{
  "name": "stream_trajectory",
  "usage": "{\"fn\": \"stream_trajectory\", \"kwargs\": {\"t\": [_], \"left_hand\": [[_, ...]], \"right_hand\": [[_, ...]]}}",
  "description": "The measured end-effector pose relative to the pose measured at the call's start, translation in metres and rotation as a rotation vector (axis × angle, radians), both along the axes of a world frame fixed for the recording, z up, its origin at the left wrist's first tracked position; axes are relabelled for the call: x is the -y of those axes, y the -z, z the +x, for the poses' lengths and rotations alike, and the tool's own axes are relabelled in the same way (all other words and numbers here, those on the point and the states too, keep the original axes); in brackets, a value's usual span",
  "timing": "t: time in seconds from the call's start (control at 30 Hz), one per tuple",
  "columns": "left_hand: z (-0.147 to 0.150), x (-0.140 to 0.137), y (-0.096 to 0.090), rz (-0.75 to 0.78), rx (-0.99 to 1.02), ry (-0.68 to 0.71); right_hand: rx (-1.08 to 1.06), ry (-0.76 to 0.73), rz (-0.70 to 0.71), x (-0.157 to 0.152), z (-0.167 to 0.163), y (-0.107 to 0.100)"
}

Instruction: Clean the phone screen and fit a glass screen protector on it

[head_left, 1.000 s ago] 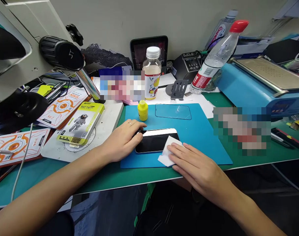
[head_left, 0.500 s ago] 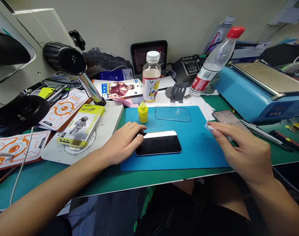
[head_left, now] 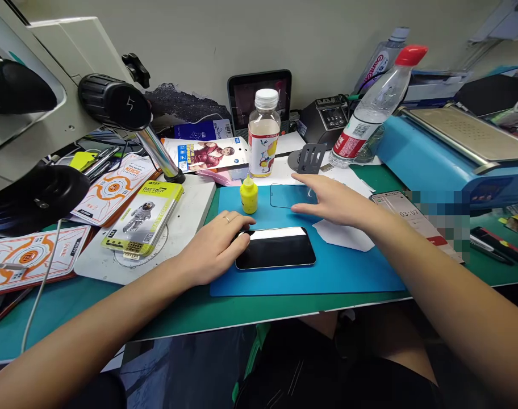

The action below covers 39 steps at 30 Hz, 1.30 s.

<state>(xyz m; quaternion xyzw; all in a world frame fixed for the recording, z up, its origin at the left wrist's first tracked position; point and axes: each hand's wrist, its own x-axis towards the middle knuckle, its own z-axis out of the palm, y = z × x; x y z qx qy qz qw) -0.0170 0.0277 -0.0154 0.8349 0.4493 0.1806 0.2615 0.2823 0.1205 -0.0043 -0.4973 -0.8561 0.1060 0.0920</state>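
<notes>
Blue mat [head_left: 353, 277] on green bench [head_left: 174, 311], room along front edge; my left hand [head_left: 214, 248] half-open on phone [head_left: 280, 253], right hand [head_left: 330, 199] wide, empty, at clear panel [head_left: 282, 196].

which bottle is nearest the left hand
The small yellow bottle on the blue mat, just beyond the left hand. The white-capped bottle, red-capped bottle and rearmost bottle are farther back, off the mat.

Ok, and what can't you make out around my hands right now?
Head view:
Black phone, upper left part: behind left hand.
Clear sheet, right end: behind right hand.
White wipe, upper edge: also behind right hand.
Clock phone, right side: blurred by pixelation.
</notes>
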Motion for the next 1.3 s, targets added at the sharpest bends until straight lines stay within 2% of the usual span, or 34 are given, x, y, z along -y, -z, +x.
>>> {"fn": "stream_trajectory", "kwargs": {"t": [0.13, 0.4, 0.77, 1.0, 1.3], "left_hand": [[0.0, -0.001, 0.001, -0.008, 0.001, 0.007], [0.0, -0.001, 0.001, -0.005, 0.014, -0.009], [0.001, -0.001, 0.001, 0.006, 0.016, -0.014], [0.0, -0.001, 0.001, 0.006, 0.021, -0.013], [0.0, -0.001, 0.001, 0.007, 0.019, -0.007]], "right_hand": [[0.023, -0.086, -0.048, -0.019, -0.007, 0.006], [-0.001, -0.173, -0.028, -0.021, -0.014, 0.009], [-0.017, -0.249, 0.017, -0.024, -0.013, 0.014], [0.001, -0.3, -0.041, -0.029, -0.011, 0.01], [-0.02, -0.29, -0.057, -0.038, -0.013, 0.014]]}}
